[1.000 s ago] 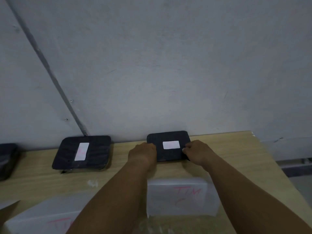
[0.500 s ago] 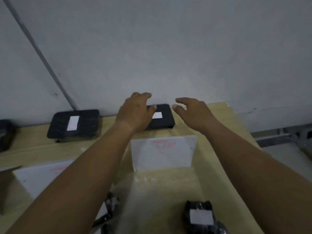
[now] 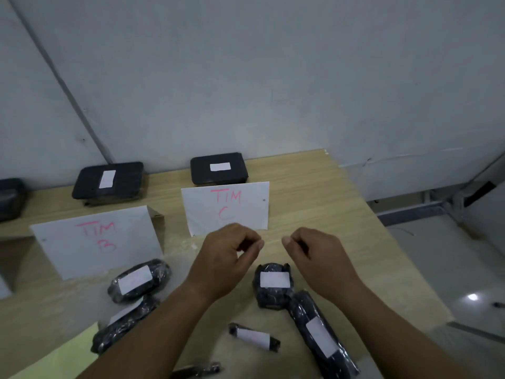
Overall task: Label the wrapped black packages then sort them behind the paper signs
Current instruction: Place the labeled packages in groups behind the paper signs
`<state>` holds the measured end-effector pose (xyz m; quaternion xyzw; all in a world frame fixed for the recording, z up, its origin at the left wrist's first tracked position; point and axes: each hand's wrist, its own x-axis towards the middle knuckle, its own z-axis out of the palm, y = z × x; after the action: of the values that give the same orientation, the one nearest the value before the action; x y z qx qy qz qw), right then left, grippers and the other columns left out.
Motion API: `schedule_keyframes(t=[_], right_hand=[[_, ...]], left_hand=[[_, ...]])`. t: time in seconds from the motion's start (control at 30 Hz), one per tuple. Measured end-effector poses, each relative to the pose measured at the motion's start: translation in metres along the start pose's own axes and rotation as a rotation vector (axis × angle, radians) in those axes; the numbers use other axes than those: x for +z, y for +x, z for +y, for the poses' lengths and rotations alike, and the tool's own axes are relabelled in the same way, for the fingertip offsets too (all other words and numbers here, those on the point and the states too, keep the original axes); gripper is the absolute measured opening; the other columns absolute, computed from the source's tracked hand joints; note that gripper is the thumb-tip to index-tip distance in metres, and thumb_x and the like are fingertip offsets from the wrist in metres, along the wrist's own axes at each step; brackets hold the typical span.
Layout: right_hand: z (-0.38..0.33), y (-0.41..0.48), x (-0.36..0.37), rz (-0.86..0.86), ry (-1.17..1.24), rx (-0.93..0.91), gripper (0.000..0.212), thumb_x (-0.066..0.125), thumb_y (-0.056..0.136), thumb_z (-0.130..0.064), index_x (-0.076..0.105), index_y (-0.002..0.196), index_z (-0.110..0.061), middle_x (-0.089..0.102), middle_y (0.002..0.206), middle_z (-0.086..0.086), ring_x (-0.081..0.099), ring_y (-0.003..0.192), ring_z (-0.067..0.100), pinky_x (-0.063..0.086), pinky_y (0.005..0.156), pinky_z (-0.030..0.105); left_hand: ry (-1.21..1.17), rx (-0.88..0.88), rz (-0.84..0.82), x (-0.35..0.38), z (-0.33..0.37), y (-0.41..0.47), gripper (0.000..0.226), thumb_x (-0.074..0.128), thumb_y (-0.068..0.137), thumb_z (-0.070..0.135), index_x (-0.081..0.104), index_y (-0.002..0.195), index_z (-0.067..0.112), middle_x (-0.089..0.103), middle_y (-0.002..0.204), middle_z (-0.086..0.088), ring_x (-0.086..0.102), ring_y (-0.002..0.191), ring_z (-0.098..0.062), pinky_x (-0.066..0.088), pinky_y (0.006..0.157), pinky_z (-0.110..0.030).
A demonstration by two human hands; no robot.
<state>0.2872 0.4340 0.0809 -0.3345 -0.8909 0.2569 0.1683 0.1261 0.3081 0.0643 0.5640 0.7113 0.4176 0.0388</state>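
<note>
A flat black package [image 3: 218, 168] with a white label lies against the wall behind the paper sign "TIM C" [image 3: 226, 207]. Another labelled flat package [image 3: 108, 180] lies behind the sign "TIM B" [image 3: 95, 239]. My left hand [image 3: 226, 258] and my right hand [image 3: 317, 258] hover side by side in front of the C sign, fingers loosely curled, holding nothing. Below them sits a small squarish labelled package [image 3: 273, 285]. Near it lie a long package [image 3: 322, 340], a thin one [image 3: 254, 337], an oval one [image 3: 139, 280] and another long one [image 3: 123, 329].
The wooden table [image 3: 328, 214] ends at the right, with bare floor beyond its edge. A dark package [image 3: 9, 198] sits at the far left by the wall. A pale yellow-green sheet [image 3: 54, 359] lies at the near left corner.
Both hands let go of the flat package behind the C sign and drew back toward me. The view tilted down, bringing the near packages into sight.
</note>
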Motion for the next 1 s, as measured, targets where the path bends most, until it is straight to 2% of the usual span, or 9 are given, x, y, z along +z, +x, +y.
schedule_keyframes(t=[0.13,0.33,0.47,0.53,0.6,0.67,0.77,0.83,1.0], right_hand=[[0.019,-0.024,0.010,-0.060,-0.027,0.047,0.026,0.054,0.092,-0.043,0.058,0.075,-0.025,0.057,0.066,-0.008,0.052,0.063,0.008,0.047,0.061,0.034],[0.025,-0.033,0.019,-0.154,-0.112,0.100,0.021,0.051,0.092,-0.045,0.062,0.089,-0.028,0.064,0.082,-0.008,0.057,0.075,0.011,0.050,0.067,0.032],[0.033,-0.032,0.027,-0.294,-0.199,0.304,0.034,0.046,0.096,-0.045,0.058,0.122,-0.027,0.067,0.113,0.001,0.062,0.098,0.021,0.047,0.073,0.029],[0.036,-0.030,0.032,-0.386,-0.185,0.402,0.038,0.044,0.097,-0.042,0.056,0.126,-0.021,0.064,0.119,0.006,0.061,0.101,0.023,0.047,0.076,0.029],[0.040,-0.028,0.038,-0.437,-0.160,0.437,0.027,0.044,0.097,-0.038,0.062,0.106,-0.019,0.065,0.108,0.008,0.062,0.098,0.024,0.046,0.069,0.028],[0.042,-0.026,0.043,-0.468,-0.145,0.435,0.024,0.045,0.096,-0.033,0.064,0.090,-0.020,0.065,0.098,0.006,0.062,0.095,0.025,0.042,0.063,0.027],[0.036,-0.021,0.043,-0.453,-0.128,0.423,0.026,0.050,0.095,-0.032,0.068,0.110,-0.020,0.068,0.111,0.002,0.062,0.096,0.020,0.045,0.074,0.027],[0.026,-0.013,0.037,-0.386,-0.080,0.419,0.026,0.054,0.093,-0.035,0.066,0.114,-0.025,0.068,0.111,-0.002,0.062,0.093,0.015,0.047,0.075,0.027],[-0.020,0.032,0.010,-0.234,0.062,0.276,0.017,0.059,0.091,-0.038,0.067,0.104,-0.030,0.065,0.083,-0.014,0.058,0.075,0.000,0.040,0.058,0.016]], left_hand=[[0.056,-0.086,-0.082,0.023,-0.004,-0.024,0.005,0.069,0.088,0.023,0.070,0.085,0.020,0.061,0.076,0.014,0.054,0.070,-0.001,0.043,0.064,-0.011],[0.130,-0.188,-0.206,0.040,-0.007,-0.035,0.014,0.063,0.091,0.031,0.068,0.097,0.020,0.065,0.087,0.006,0.056,0.077,-0.009,0.052,0.072,-0.032],[0.109,-0.535,-0.381,0.047,-0.014,-0.035,0.039,0.059,0.093,0.038,0.055,0.129,0.022,0.065,0.115,0.001,0.061,0.099,-0.017,0.048,0.082,-0.028],[0.117,-0.656,-0.495,0.052,-0.019,-0.034,0.039,0.054,0.095,0.038,0.054,0.127,0.016,0.062,0.121,-0.005,0.059,0.105,-0.023,0.044,0.081,-0.028],[0.108,-0.709,-0.605,0.055,-0.019,-0.033,0.032,0.048,0.097,0.036,0.059,0.110,0.009,0.061,0.113,-0.007,0.057,0.097,-0.022,0.042,0.074,-0.029],[0.028,-0.743,-0.684,0.057,-0.021,-0.033,0.034,0.046,0.097,0.032,0.064,0.098,0.003,0.066,0.104,-0.010,0.062,0.092,-0.025,0.049,0.077,-0.036],[-0.030,-0.752,-0.714,0.048,-0.018,-0.031,0.032,0.049,0.096,0.029,0.069,0.096,0.004,0.070,0.099,-0.013,0.067,0.090,-0.026,0.056,0.085,-0.042],[-0.056,-0.747,-0.647,0.032,-0.016,-0.025,0.028,0.053,0.095,0.030,0.069,0.093,0.007,0.071,0.094,-0.010,0.069,0.086,-0.023,0.057,0.083,-0.043],[-0.102,-0.689,-0.452,-0.040,-0.010,0.007,0.023,0.057,0.093,0.039,0.069,0.090,0.020,0.072,0.082,0.003,0.070,0.072,-0.006,0.059,0.077,-0.038]])
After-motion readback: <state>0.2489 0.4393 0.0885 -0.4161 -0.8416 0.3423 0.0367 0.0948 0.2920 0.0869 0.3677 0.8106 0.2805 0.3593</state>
